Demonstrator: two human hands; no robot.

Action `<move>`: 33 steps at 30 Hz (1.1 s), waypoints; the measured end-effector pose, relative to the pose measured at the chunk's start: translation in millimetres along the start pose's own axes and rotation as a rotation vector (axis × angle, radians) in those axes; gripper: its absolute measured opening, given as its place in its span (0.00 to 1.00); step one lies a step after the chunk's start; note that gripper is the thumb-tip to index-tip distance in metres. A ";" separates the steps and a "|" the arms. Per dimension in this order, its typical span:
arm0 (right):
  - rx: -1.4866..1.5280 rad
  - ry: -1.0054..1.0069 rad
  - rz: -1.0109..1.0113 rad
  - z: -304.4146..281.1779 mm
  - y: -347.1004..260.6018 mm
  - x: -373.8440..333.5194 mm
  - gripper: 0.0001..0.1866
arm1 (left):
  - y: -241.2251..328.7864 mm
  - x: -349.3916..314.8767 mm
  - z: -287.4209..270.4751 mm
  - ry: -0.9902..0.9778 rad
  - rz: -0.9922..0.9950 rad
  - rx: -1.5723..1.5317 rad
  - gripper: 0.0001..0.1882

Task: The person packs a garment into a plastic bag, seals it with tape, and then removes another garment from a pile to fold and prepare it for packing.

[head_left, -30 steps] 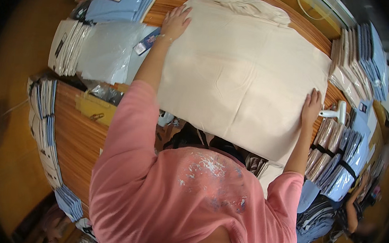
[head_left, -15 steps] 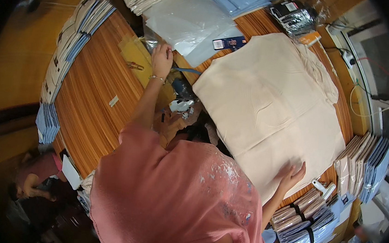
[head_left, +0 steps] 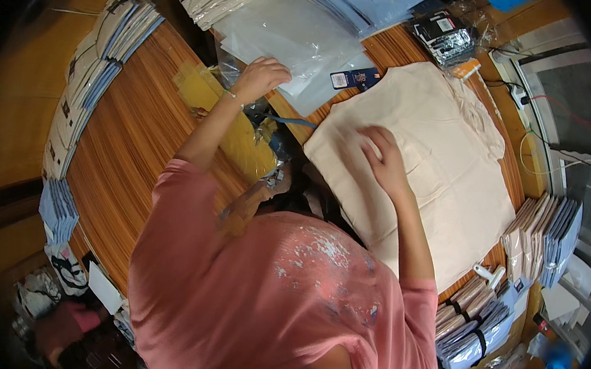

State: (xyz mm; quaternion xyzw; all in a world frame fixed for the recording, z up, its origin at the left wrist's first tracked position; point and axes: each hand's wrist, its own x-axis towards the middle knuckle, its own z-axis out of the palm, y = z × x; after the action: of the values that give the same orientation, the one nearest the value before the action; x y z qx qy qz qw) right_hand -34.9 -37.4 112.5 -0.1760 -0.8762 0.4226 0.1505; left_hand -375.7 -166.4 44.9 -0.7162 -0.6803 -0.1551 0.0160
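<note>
A beige garment (head_left: pixel 444 176) lies spread on the wooden table, its sleeve folded in at the far right. Over its left half is my right hand (head_left: pixel 387 163), fingers apart and holding nothing; the fingertips are slightly blurred. My left hand (head_left: pixel 262 79) reaches over the near left edge of a pile of translucent white sheets (head_left: pixel 281 28), its fingers stretched to the right. I see nothing gripped in it, though its fingertips' contact with the pile is unclear. Between the sheets and the garment lies a dark blue hang tag (head_left: pixel 355 79).
Folded light blue garments (head_left: pixel 357 4) are stacked at the back. Yellowish plastic film (head_left: pixel 242 148) lies left of the gap between tables. Bagged garments (head_left: pixel 470 319) and a white-handled tool (head_left: pixel 488 274) lie at the right. A row of folded garments (head_left: pixel 70 108) lines the left edge.
My left hand has moved right, over the sheets. My right hand has gone from the garment's near edge up and left across it. The view has shifted slightly.
</note>
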 end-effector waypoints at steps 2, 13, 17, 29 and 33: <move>0.020 0.044 -0.137 20.7 -11.7 36.7 0.12 | 4.1 4.6 -0.8 -0.023 0.103 0.020 0.13; 0.182 -0.102 -0.020 81.5 -14.5 79.1 0.11 | 5.7 -7.2 4.9 -0.008 0.125 -0.044 0.15; 0.234 -0.131 0.035 89.4 -13.5 82.2 0.11 | -2.7 -10.2 12.3 -0.049 0.219 0.016 0.10; -0.066 0.272 -0.160 99.1 -16.3 128.2 0.12 | 18.9 3.6 -29.0 0.149 -0.325 -0.553 0.08; -0.211 0.252 -0.210 98.7 -18.3 150.8 0.13 | 33.5 8.3 -45.6 0.433 -0.309 -0.407 0.13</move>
State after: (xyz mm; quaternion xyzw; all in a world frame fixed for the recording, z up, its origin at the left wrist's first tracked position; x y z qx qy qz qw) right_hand -213.6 -50.2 85.4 -0.1498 -0.9034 0.2850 0.2831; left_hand -351.9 -171.6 96.6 -0.5436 -0.7166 -0.4369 -0.0067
